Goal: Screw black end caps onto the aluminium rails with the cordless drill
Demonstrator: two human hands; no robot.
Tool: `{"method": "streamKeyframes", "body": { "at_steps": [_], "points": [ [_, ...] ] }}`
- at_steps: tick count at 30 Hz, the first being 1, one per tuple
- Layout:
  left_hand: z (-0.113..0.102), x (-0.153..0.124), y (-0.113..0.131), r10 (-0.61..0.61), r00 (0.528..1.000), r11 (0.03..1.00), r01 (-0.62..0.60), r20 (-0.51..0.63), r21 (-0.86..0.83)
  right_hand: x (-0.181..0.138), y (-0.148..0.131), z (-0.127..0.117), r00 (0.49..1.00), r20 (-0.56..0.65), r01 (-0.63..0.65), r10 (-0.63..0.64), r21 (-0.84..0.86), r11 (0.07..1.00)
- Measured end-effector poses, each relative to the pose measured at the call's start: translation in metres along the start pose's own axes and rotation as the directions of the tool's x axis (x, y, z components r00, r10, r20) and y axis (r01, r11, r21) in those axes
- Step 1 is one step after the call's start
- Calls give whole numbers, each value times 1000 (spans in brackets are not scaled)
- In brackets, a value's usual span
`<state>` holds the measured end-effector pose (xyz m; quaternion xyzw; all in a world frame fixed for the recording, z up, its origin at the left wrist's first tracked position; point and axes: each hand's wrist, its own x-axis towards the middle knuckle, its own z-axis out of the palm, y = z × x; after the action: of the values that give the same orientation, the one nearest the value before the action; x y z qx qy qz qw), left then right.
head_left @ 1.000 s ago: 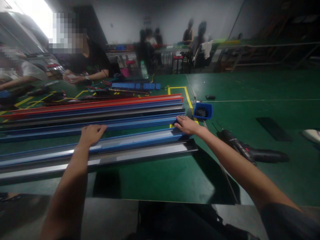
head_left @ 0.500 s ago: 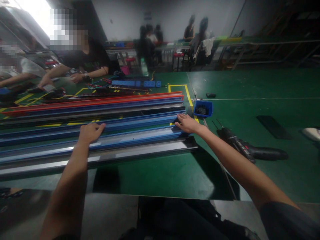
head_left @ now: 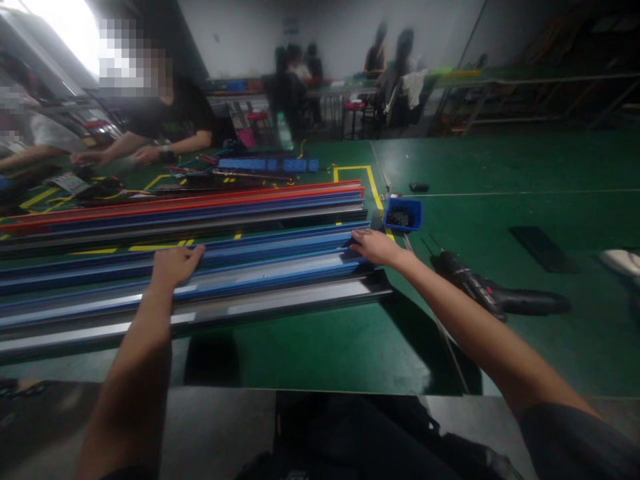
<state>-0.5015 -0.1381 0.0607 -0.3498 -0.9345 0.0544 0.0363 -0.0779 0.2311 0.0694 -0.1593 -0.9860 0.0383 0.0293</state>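
Observation:
Several long metal rails lie side by side across the green table (head_left: 325, 347). My left hand (head_left: 175, 263) is hooked over a blue rail (head_left: 280, 247) near its middle, fingers curled on its far edge. My right hand (head_left: 375, 247) grips the same rail at its right end, with the fingers over the top. Just in front of it lie another blue rail (head_left: 280, 272) and a grey rail (head_left: 300, 299). Behind it a gap shows a yellow line on the table, then grey, blue and red rails (head_left: 225, 198).
A small blue bin (head_left: 404, 215) of dark parts stands just past the rails' right ends. A black power drill (head_left: 490, 293) lies to the right of my right forearm, and a dark flat pad (head_left: 543, 248) lies beyond it. A seated person (head_left: 165, 120) works at the far left.
The blue rail under both hands has slid towards me, opening a gap with a yellow line behind it. The person at the far left has shifted their arms.

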Motion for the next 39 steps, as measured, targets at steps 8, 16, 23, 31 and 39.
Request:
{"method": "streamKeyframes", "body": {
  "at_steps": [8,16,23,31,39],
  "points": [
    [2,0,-2,-1,1000,1000,1,-10,16,-4,-7,-3,999,4,-44,44,-25,999],
    [2,-1,-1,-9,1000,1000,9,-11,24,-8,-13,-8,996,21,-88,89,-44,995],
    [4,-1,-3,-41,999,999,42,-33,11,-12,-18,-12,993,30,-114,116,-71,991],
    [2,-3,-3,-58,998,998,58,-26,3,-12,-20,-13,990,30,-131,134,-95,987],
    [2,-4,-5,-69,998,998,69,-1,-6,-12,-24,-12,985,20,-168,171,-114,979]
  ]
}}
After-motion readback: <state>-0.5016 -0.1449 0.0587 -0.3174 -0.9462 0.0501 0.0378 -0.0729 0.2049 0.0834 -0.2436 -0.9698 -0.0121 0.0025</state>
